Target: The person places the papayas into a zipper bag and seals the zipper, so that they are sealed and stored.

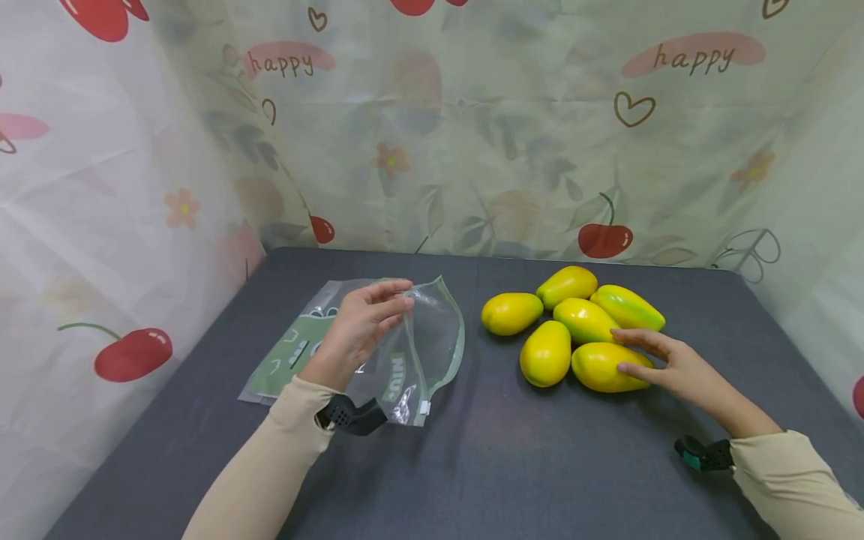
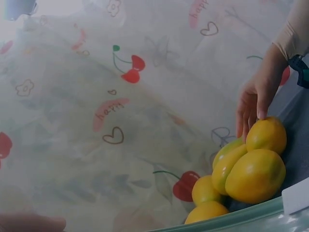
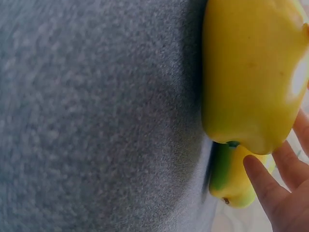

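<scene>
Yellow mangoes [image 1: 545, 352], some tinged green, lie in a cluster on the right half of the table. My right hand [image 1: 668, 367] is at the right end of the nearest mango [image 1: 601, 369], thumb and fingers spread about it, not closed. In the right wrist view that mango [image 3: 253, 72] looms large, the thumb [image 3: 265, 186] by its stem end. A clear zip bag [image 1: 442, 330] with green print lies at the left, its mouth towards the fruit. My left hand [image 1: 358, 326] pinches the bag's upper layer at the mouth, thumb against fingers.
The dark grey table [image 1: 499, 465] is enclosed by a printed curtain [image 1: 472, 150] behind and at both sides. A white slider [image 1: 424, 407] sits at the bag's near corner. Black cameras [image 1: 351, 415] are strapped to both wrists.
</scene>
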Action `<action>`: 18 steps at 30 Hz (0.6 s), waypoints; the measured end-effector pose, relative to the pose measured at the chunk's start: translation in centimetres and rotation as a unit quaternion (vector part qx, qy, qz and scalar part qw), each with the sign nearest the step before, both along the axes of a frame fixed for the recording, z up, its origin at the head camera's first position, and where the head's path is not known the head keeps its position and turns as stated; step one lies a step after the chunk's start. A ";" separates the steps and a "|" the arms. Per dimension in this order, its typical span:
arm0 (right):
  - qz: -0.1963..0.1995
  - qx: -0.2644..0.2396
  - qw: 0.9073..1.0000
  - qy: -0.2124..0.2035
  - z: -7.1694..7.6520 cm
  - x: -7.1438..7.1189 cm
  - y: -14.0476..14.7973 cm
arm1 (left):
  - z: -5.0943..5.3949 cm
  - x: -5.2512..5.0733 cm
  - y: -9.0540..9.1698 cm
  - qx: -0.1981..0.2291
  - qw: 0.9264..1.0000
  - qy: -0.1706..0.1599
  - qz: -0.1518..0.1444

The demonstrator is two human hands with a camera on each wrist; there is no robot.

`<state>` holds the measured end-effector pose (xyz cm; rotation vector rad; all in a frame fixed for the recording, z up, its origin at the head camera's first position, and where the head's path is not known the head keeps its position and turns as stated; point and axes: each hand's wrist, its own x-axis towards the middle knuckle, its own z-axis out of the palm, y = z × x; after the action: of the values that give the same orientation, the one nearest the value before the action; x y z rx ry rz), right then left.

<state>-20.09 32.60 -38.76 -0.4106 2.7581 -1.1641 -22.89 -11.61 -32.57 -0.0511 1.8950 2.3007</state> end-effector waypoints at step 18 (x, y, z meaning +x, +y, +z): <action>0.035 0.064 0.997 -0.026 -0.7 0.3 -0.4 | -0.2 0.1 -0.1 0.002 1.000 0.001 0.000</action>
<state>-19.79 32.19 -39.44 -0.4522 2.7307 -0.9610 -22.81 -11.72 -32.72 -0.0483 1.8920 2.3053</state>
